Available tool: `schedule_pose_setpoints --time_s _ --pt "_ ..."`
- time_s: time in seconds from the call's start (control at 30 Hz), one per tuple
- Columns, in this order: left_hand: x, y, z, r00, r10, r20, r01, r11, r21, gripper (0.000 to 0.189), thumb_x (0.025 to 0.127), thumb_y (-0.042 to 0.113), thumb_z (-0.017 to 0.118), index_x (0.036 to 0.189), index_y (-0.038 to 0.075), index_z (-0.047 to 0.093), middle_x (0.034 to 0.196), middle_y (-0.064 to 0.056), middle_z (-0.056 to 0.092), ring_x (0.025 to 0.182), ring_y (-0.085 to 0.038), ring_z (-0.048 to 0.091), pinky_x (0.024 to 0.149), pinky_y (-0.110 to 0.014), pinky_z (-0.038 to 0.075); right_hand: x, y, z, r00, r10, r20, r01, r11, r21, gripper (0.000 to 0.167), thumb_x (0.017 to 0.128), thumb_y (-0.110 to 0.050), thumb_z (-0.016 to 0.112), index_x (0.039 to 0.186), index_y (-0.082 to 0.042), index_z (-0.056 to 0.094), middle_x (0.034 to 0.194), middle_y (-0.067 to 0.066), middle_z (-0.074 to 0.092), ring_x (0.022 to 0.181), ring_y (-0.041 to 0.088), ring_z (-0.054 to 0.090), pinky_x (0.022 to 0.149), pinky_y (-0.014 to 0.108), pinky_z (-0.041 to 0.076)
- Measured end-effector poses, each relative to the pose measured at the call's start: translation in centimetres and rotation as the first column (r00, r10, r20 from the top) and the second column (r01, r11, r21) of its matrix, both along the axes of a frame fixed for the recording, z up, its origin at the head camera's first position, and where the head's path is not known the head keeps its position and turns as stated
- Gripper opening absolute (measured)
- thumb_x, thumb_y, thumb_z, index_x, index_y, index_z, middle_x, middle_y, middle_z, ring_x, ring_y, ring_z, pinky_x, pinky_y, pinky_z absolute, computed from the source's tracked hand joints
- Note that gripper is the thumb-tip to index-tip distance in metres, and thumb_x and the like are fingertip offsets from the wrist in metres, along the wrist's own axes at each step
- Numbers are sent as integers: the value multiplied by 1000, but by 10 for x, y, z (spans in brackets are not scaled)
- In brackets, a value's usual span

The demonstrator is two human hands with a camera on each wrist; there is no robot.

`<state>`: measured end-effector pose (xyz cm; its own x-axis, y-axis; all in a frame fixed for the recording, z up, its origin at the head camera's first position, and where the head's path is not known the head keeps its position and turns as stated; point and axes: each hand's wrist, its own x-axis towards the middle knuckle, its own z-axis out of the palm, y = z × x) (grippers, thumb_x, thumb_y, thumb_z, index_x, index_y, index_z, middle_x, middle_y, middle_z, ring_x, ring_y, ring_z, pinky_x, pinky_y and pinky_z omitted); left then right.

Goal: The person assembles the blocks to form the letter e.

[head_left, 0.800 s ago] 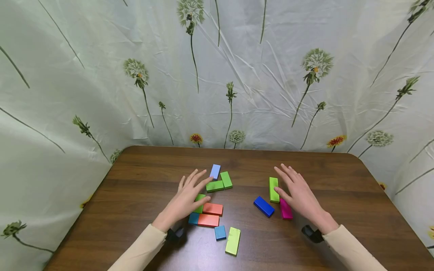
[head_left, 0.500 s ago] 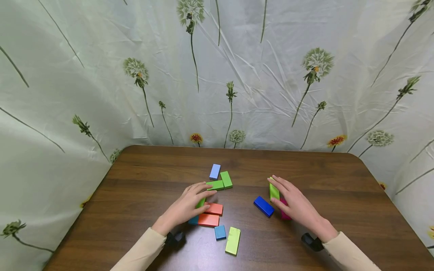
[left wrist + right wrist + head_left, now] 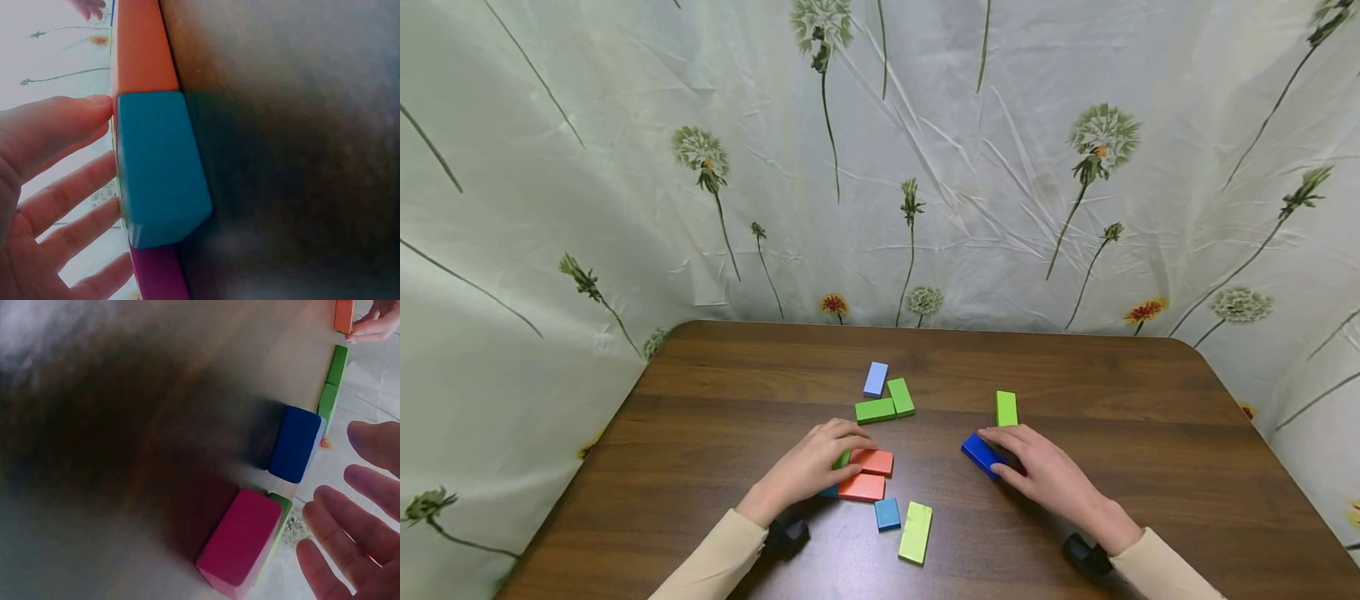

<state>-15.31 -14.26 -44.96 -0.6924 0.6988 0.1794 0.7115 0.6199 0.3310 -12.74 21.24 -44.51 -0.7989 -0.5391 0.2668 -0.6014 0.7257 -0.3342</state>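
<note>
My left hand (image 3: 805,462) hovers low over a cluster of blocks, fingers loosely bent, thumb by two coral-red blocks (image 3: 862,488). A green block (image 3: 842,459) beneath it is mostly covered. In the left wrist view a teal block (image 3: 162,165) lies end to end with a coral block (image 3: 147,47), a purple block (image 3: 159,275) beyond; the fingers spread behind them. My right hand (image 3: 1048,475) is over a dark blue block (image 3: 979,454), thumb and index near its sides, holding nothing visible. A magenta block (image 3: 244,534), hidden from the head view, lies below the right hand.
A lime block (image 3: 1006,408) lies beyond the right hand. Farther back are two green blocks (image 3: 876,410) and a light blue block (image 3: 876,379). A small blue block (image 3: 887,514) and a yellow-green block (image 3: 915,533) lie near the front of the brown table (image 3: 737,375).
Both hands have come down and nearer to me. The right hand has shifted left from the lime block to the blue block. The left hand has lowered over the coral blocks. The visible blocks stay put.
</note>
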Motion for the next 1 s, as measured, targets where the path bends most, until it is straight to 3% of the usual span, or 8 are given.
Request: schedule_pose_setpoints --time_s 0.2,0.57,0.73,1.0 --pt "-1 1 -1 1000 5 -11 -5 1000 -5 28 88 20 71 115 13 69 114 1 62 110 -20 51 93 -44 43 1 -3 -2 999 20 35 -21 1000 21 42 84 -13 74 124 -6 63 116 7 62 103 21 59 80 39 52" --pt "-4 3 -3 998 3 -66 -5 999 -34 25 87 20 72 110 12 71 103 1 64 104 -18 54 91 -42 44 -3 -7 -3 996 51 73 -52 999 10 37 83 -6 72 119 -3 65 117 11 61 107 27 58 84 43 51" --pt "-7 9 -3 994 -9 -112 4 999 -37 25 84 19 74 108 12 72 102 0 65 101 -19 56 89 -42 45 -5 -8 -3 995 71 71 -71 997 3 36 83 -3 71 118 -2 65 116 9 61 107 26 58 84 42 50" --pt "-10 23 0 991 -13 -130 1 996 -87 25 85 20 74 109 13 71 103 1 67 101 -18 59 94 -42 42 -9 -11 -3 992 85 93 -86 996 4 33 85 -3 68 119 -3 65 118 8 61 110 25 57 86 41 50"
